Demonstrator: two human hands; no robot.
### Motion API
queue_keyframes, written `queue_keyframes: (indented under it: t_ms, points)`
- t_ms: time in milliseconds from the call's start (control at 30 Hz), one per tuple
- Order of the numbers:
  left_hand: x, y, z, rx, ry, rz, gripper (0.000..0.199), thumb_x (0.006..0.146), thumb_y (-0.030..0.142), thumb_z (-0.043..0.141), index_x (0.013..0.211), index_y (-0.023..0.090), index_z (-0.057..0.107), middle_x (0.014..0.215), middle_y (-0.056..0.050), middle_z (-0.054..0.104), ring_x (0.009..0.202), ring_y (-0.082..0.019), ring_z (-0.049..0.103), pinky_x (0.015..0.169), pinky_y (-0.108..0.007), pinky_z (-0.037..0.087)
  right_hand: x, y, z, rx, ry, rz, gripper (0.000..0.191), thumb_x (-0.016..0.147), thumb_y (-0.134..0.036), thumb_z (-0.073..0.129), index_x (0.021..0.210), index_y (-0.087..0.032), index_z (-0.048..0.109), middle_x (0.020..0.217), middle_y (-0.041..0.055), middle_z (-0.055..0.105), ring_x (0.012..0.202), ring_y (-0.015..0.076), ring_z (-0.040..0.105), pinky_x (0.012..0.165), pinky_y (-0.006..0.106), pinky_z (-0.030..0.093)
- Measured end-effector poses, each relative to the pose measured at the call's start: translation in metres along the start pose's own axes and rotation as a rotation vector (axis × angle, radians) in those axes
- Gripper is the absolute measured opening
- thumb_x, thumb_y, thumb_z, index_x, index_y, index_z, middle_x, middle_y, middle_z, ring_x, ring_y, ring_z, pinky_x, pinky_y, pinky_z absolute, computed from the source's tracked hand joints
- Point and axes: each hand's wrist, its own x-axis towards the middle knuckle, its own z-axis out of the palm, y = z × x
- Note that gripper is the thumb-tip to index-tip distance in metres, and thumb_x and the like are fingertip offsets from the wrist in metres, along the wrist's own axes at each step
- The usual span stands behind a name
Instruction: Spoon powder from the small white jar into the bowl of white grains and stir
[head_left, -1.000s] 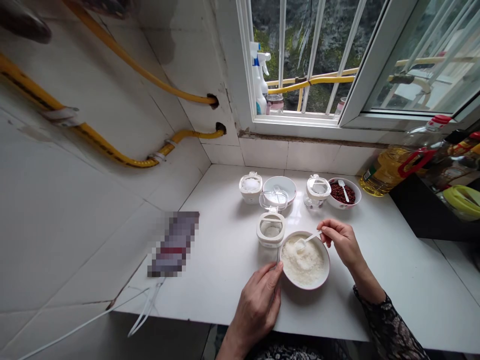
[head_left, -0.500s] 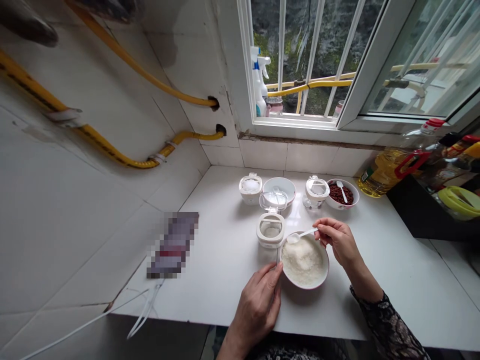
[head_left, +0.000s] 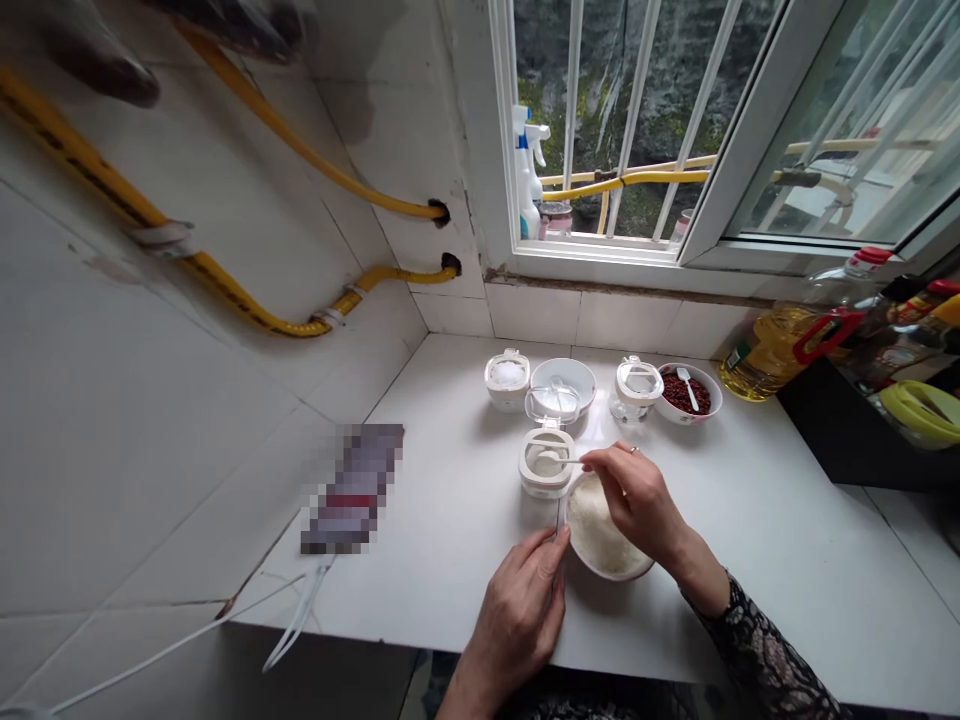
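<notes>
Right hand [head_left: 637,505] is closed on the handle of a small white spoon [head_left: 561,459], pinched between thumb and fingers. Spoon tip now sits over an open plastic canister [head_left: 544,478], no longer over the white ceramic bowl [head_left: 607,575]; the hand has moved left and covers that bowl's upper right. Bowl holds white granules [head_left: 592,525] and stands at lower centre, just right of the canister. Left hand [head_left: 517,620] is half curled at the bowl's left side, fingertips [head_left: 561,535] on the rim; firmness of hold cannot be told. Front edge of the white counter [head_left: 450,560] runs just below both hands. A pixelated object [head_left: 352,490] lies well left. Upper centre, in a row behind: lidded canister [head_left: 507,380], spoon in a white bowl [head_left: 562,385], glass-based jar [head_left: 639,382], red beans in a bowl [head_left: 686,392]. Cooking oil bottle [head_left: 772,350] at right; yellow hoses [head_left: 255,318] on tiled wall, upper left
</notes>
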Motion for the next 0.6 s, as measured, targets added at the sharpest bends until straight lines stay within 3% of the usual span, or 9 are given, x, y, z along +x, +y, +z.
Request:
queue_keyframes:
  t_ms: [167, 233, 400, 500, 600]
  points:
    - [0.0, 0.0, 0.0, 0.001, -0.005, -0.005, 0.068, 0.093, 0.002, 0.047, 0.157, 0.014, 0.03, 0.121, -0.013, 0.071, 0.118, -0.026, 0.063, 0.095, -0.038, 0.058, -0.002, 0.001, -0.022, 0.219, 0.116, 0.349, 0.013, 0.095, -0.027, 0.054, 0.093, -0.021, 0.066, 0.074, 0.0033, 0.069, 0.069, 0.0195, 0.066, 0.067, 0.031, 0.052]
    - [0.0, 0.001, 0.0, -0.003, -0.006, -0.006, 0.067, 0.093, 0.002, 0.046, 0.157, 0.014, 0.03, 0.122, -0.013, 0.07, 0.119, -0.026, 0.062, 0.096, -0.038, 0.058, -0.006, 0.006, -0.033, 0.229, 0.123, 0.403, 0.015, 0.094, -0.029, 0.054, 0.09, -0.021, 0.065, 0.068, 0.0017, 0.065, 0.065, 0.0184, 0.063, 0.063, 0.03, 0.05]
    - [0.0, 0.001, 0.0, 0.0, 0.005, -0.005, 0.066, 0.094, 0.003, 0.047, 0.157, 0.014, 0.03, 0.123, -0.013, 0.07, 0.118, -0.026, 0.063, 0.095, -0.037, 0.058, -0.018, 0.014, -0.05, -0.036, 0.037, 0.268, 0.015, 0.093, -0.02, 0.051, 0.086, -0.021, 0.064, 0.068, 0.0016, 0.064, 0.062, 0.017, 0.061, 0.061, 0.029, 0.047]
    - [0.0, 0.001, -0.001, 0.006, 0.017, -0.001, 0.067, 0.094, 0.003, 0.046, 0.158, 0.015, 0.029, 0.123, -0.013, 0.07, 0.117, -0.025, 0.063, 0.094, -0.037, 0.058, -0.021, 0.015, -0.047, -0.152, 0.008, 0.132, 0.017, 0.093, -0.016, 0.049, 0.087, -0.02, 0.064, 0.073, 0.0045, 0.068, 0.067, 0.0187, 0.062, 0.064, 0.03, 0.047]
    - [0.0, 0.0, -0.001, 0.009, 0.019, 0.003, 0.067, 0.094, 0.003, 0.047, 0.158, 0.015, 0.029, 0.123, -0.013, 0.07, 0.117, -0.025, 0.062, 0.094, -0.037, 0.059, -0.021, 0.016, -0.037, -0.15, -0.042, 0.131, 0.018, 0.092, -0.015, 0.048, 0.085, -0.02, 0.064, 0.075, 0.0054, 0.07, 0.068, 0.0191, 0.063, 0.065, 0.03, 0.047]
